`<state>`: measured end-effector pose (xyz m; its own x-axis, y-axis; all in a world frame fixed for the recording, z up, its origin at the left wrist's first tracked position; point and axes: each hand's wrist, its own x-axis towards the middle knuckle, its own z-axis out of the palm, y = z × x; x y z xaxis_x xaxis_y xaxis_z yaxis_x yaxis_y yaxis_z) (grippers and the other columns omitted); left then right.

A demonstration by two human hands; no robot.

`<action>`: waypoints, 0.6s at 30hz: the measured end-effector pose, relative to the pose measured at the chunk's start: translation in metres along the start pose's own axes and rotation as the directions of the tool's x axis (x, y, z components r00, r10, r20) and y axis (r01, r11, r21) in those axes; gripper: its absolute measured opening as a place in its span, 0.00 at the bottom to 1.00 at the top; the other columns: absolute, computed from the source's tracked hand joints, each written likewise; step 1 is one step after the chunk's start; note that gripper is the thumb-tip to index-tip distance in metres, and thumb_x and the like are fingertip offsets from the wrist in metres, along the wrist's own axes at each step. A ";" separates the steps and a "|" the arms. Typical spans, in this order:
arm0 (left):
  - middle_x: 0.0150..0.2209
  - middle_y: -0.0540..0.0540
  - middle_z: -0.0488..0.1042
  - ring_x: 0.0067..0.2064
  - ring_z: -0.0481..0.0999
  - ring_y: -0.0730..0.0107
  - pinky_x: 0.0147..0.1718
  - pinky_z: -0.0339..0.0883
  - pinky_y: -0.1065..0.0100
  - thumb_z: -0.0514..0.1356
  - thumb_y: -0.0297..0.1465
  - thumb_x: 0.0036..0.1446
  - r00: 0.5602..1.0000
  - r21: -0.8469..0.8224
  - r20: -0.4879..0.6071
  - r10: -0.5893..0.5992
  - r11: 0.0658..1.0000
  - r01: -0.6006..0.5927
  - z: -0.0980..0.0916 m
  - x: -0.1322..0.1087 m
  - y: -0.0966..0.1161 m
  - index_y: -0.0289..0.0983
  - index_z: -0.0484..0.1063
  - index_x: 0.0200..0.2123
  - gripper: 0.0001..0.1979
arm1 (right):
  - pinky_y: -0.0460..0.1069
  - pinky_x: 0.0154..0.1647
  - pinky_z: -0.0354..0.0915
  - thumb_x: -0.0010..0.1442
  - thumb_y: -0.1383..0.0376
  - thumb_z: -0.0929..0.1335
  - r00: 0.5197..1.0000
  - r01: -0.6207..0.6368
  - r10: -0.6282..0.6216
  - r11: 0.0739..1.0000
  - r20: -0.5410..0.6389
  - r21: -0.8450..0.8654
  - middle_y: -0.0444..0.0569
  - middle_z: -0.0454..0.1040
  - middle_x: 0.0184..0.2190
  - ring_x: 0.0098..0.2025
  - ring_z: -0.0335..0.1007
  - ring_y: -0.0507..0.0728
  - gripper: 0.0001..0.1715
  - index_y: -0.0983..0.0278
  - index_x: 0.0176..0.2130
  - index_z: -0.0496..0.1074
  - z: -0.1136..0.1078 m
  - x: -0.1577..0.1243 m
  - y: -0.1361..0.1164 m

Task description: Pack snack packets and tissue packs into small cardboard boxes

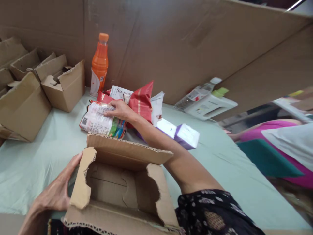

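Steadying side: left hand (56, 192) at the outer left of the open cardboard box (107, 191), thumb and forefinger spread apart; other fingers hidden, so cannot tell whether it grips.
Packet side: right hand (121, 111) on the printed packet (97, 121), thumb over its face, fingers near its upper edge; cannot tell whether they are closed on it.
Packet position: lying on the pale green surface (220, 153), just beyond the box's far flap (127, 148), near the orange bottle (99, 63) and beside the red bag (143, 101).
Step, as judged: getting a hold on the packet while the box is braced.
Packet grip: film looks soft and likely to slump; better to take it across the body, thumb opposing fingers, than by a loose corner.
Red bag: close to the right hand; fingers should gather the packet alone, without snagging it.
Far flap: its right corner overlaps the forearm in view, contact unclear; lifting the wrist slightly should avoid catching it.
Box brace: steady, light pressure low on the wall; the left flap looks bendable.
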<state>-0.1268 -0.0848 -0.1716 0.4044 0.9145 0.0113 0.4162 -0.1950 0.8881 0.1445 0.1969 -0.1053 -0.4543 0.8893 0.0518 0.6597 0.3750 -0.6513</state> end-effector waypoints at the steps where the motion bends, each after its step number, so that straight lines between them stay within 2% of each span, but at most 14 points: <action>1: 0.79 0.43 0.49 0.76 0.54 0.29 0.73 0.51 0.37 0.73 0.56 0.51 1.000 0.003 -0.001 0.001 1.000 -0.001 0.000 0.000 -0.001 0.52 0.40 0.79 0.62 | 0.51 0.40 0.65 0.56 0.58 0.78 0.999 0.027 -0.027 1.000 0.021 0.015 0.44 0.74 0.32 0.38 0.70 0.57 0.15 0.62 0.31 0.71 0.000 -0.005 -0.007; 3: 0.79 0.44 0.49 0.76 0.54 0.28 0.73 0.51 0.35 0.72 0.55 0.53 1.000 -0.002 -0.010 -0.002 1.000 0.002 0.002 0.001 -0.002 0.52 0.41 0.79 0.61 | 0.49 0.36 0.62 0.56 0.60 0.77 0.993 0.111 -0.113 0.991 0.022 0.070 0.41 0.69 0.28 0.34 0.65 0.53 0.18 0.61 0.28 0.66 -0.003 -0.016 -0.022; 4: 0.79 0.44 0.49 0.76 0.54 0.28 0.73 0.51 0.35 0.72 0.55 0.53 1.000 -0.011 -0.019 -0.003 1.000 0.003 0.003 0.001 -0.002 0.52 0.41 0.79 0.60 | 0.49 0.35 0.61 0.56 0.61 0.76 0.986 0.165 -0.165 0.980 -0.014 0.113 0.40 0.67 0.27 0.33 0.63 0.52 0.18 0.61 0.27 0.65 -0.006 -0.021 -0.030; 7: 0.80 0.43 0.48 0.76 0.53 0.26 0.74 0.49 0.34 0.74 0.54 0.51 0.999 -0.050 -0.038 -0.004 0.999 0.003 0.005 0.004 0.000 0.50 0.43 0.79 0.62 | 0.49 0.34 0.62 0.58 0.58 0.76 0.922 0.345 -0.278 0.905 -0.270 0.248 0.39 0.65 0.28 0.32 0.61 0.52 0.19 0.60 0.29 0.64 -0.026 -0.040 -0.052; 9: 0.80 0.43 0.47 0.77 0.52 0.26 0.75 0.48 0.35 0.75 0.54 0.49 0.999 -0.076 -0.046 -0.007 0.997 0.004 0.005 0.006 0.001 0.49 0.43 0.79 0.64 | 0.49 0.33 0.64 0.57 0.52 0.76 0.829 0.450 -0.277 0.846 -0.486 0.286 0.39 0.64 0.28 0.31 0.61 0.52 0.22 0.59 0.30 0.64 -0.049 -0.056 -0.065; 11: 0.80 0.43 0.47 0.77 0.50 0.27 0.75 0.46 0.35 0.74 0.55 0.48 0.999 -0.100 -0.051 -0.002 0.995 -0.003 0.004 0.007 0.004 0.48 0.44 0.79 0.64 | 0.49 0.32 0.66 0.55 0.49 0.78 0.698 0.572 -0.252 0.759 -0.670 0.311 0.38 0.63 0.27 0.30 0.62 0.52 0.25 0.57 0.31 0.63 -0.073 -0.076 -0.077; 12: 0.80 0.43 0.47 0.78 0.49 0.27 0.76 0.45 0.35 0.74 0.56 0.48 0.999 -0.111 -0.054 0.007 0.994 -0.013 0.003 0.007 0.006 0.47 0.43 0.79 0.64 | 0.50 0.33 0.68 0.55 0.48 0.79 0.641 0.626 -0.235 0.711 -0.731 0.320 0.39 0.64 0.28 0.31 0.65 0.52 0.25 0.57 0.31 0.64 -0.083 -0.088 -0.082; 14: 0.80 0.42 0.48 0.78 0.47 0.27 0.76 0.44 0.35 0.73 0.56 0.48 0.998 -0.124 -0.053 0.034 0.991 -0.040 0.000 0.008 0.011 0.46 0.43 0.79 0.64 | 0.51 0.37 0.72 0.55 0.48 0.79 0.553 0.709 -0.220 0.631 -0.804 0.315 0.42 0.70 0.32 0.39 0.74 0.56 0.24 0.55 0.33 0.66 -0.096 -0.113 -0.091; 15: 0.80 0.41 0.49 0.78 0.47 0.27 0.76 0.43 0.35 0.73 0.55 0.48 0.998 -0.127 -0.050 0.041 0.991 -0.048 0.000 0.009 0.015 0.45 0.43 0.79 0.64 | 0.52 0.39 0.74 0.56 0.47 0.79 0.535 0.721 -0.221 0.622 -0.815 0.304 0.43 0.72 0.35 0.46 0.76 0.58 0.24 0.55 0.35 0.66 -0.097 -0.125 -0.094; 16: 0.79 0.41 0.49 0.78 0.47 0.27 0.76 0.44 0.35 0.72 0.55 0.49 0.998 -0.128 -0.052 0.041 0.991 -0.048 -0.001 0.010 0.018 0.45 0.43 0.79 0.63 | 0.54 0.42 0.75 0.57 0.45 0.78 0.539 0.711 -0.220 0.637 -0.813 0.298 0.45 0.74 0.38 0.51 0.76 0.60 0.23 0.54 0.36 0.67 -0.095 -0.138 -0.096; 17: 0.79 0.40 0.50 0.78 0.47 0.28 0.76 0.45 0.35 0.71 0.55 0.50 0.998 -0.128 -0.054 0.036 0.991 -0.043 -0.001 0.010 0.022 0.45 0.43 0.79 0.62 | 0.55 0.43 0.75 0.58 0.44 0.77 0.556 0.685 -0.210 0.665 -0.804 0.299 0.45 0.74 0.39 0.53 0.76 0.62 0.23 0.53 0.37 0.68 -0.090 -0.150 -0.096; 18: 0.79 0.40 0.50 0.78 0.48 0.29 0.76 0.46 0.35 0.71 0.55 0.50 0.998 -0.127 -0.056 0.028 0.991 -0.035 -0.001 0.011 0.025 0.45 0.43 0.79 0.62 | 0.56 0.41 0.76 0.58 0.41 0.76 0.580 0.650 -0.189 0.694 -0.792 0.310 0.46 0.74 0.38 0.51 0.77 0.62 0.24 0.53 0.37 0.68 -0.083 -0.162 -0.095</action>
<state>-0.1130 -0.0791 -0.1482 0.3695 0.9271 0.0624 0.2946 -0.1806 0.9384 0.2050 0.0392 0.0109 0.0865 0.6526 0.7528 -0.0232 0.7567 -0.6533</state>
